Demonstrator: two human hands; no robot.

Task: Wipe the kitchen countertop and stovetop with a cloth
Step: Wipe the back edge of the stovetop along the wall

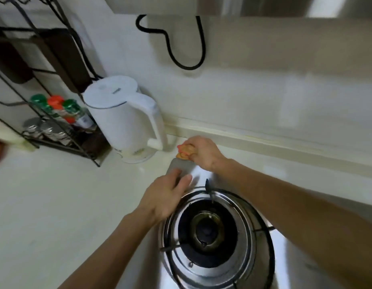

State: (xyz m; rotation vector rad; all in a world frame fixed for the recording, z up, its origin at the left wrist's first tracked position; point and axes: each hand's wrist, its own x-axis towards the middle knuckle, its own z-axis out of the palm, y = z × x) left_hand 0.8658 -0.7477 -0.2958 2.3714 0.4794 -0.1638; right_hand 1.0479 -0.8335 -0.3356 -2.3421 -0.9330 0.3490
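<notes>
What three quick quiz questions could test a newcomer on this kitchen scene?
1. True or false: the right hand is closed around a bunched orange cloth.
2. Which stands nearest the cloth? A) the spice rack B) the white kettle C) the black hose on the wall
3. Fill in: the left hand rests its fingers on the steel stovetop, just behind the gas ______.

Key: 1 true; 2 B; 3 burner.
</notes>
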